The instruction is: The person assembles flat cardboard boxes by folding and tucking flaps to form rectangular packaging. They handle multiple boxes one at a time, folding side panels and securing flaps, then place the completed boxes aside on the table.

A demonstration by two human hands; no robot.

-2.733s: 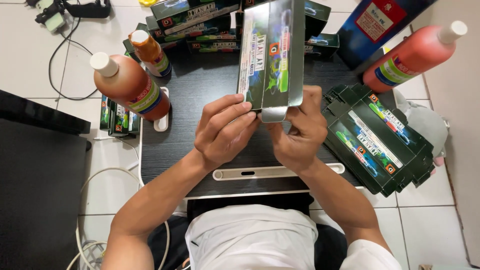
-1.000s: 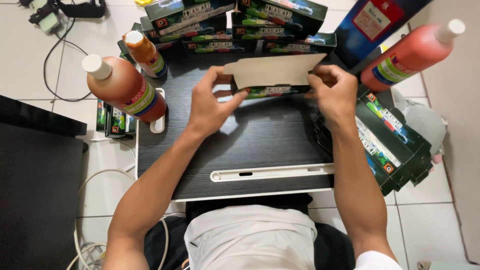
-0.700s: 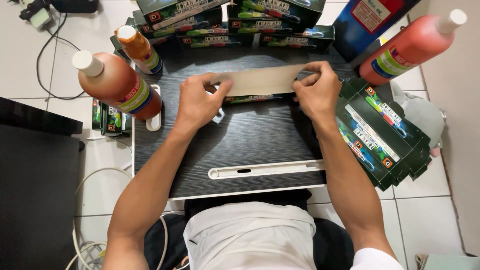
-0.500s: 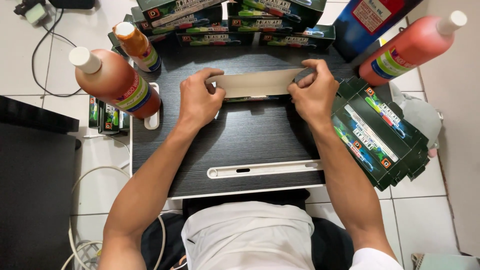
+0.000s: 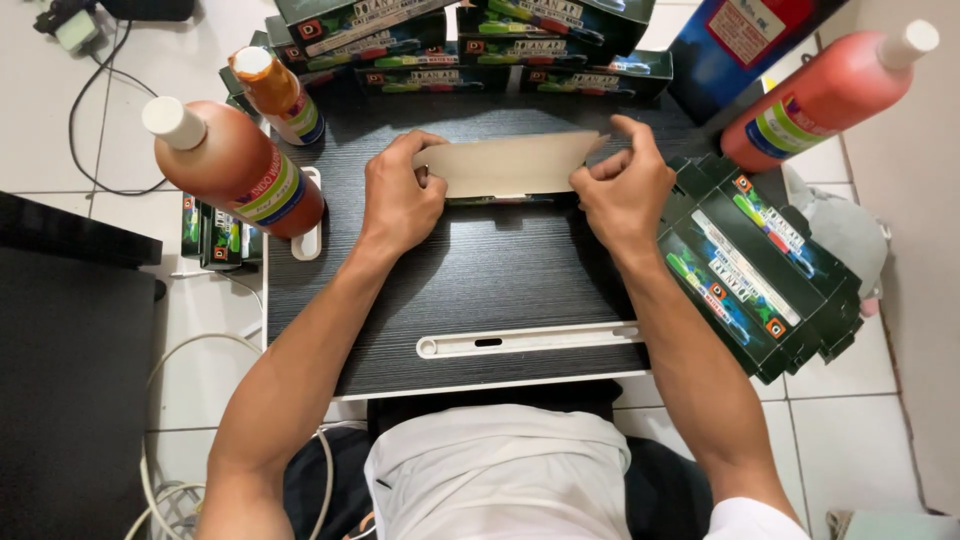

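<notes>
From the head camera, looking straight down: both hands are on a flat piece of plain brown cardboard (image 5: 510,163), a carton not yet made up, which lies across the far part of the dark bench (image 5: 480,290), just in front of a row of dark green printed boxes (image 5: 500,75). The left hand (image 5: 400,195) has its fingers curled over the card's left end, thumb and forefinger pinching the edge; the right hand (image 5: 625,185) pinches the right end the same way, forefinger raised onto the top corner. A sliver of green print shows under the card's near edge, so the printed face is probably turned down, though the view is too flat to be sure. I'd judge the card light and thin, stiff along its panels but ready to bend at the creases, with a smooth face that could slide under a loose grip; holding it by the two short ends, as now, looks the sound way, since a squeeze in the middle would likely buckle it. Round about stand two red bottles with white caps (image 5: 235,165) (image 5: 830,90), a smaller orange bottle (image 5: 278,95), and a stack of the same green boxes (image 5: 760,265) by the right forearm.
</notes>
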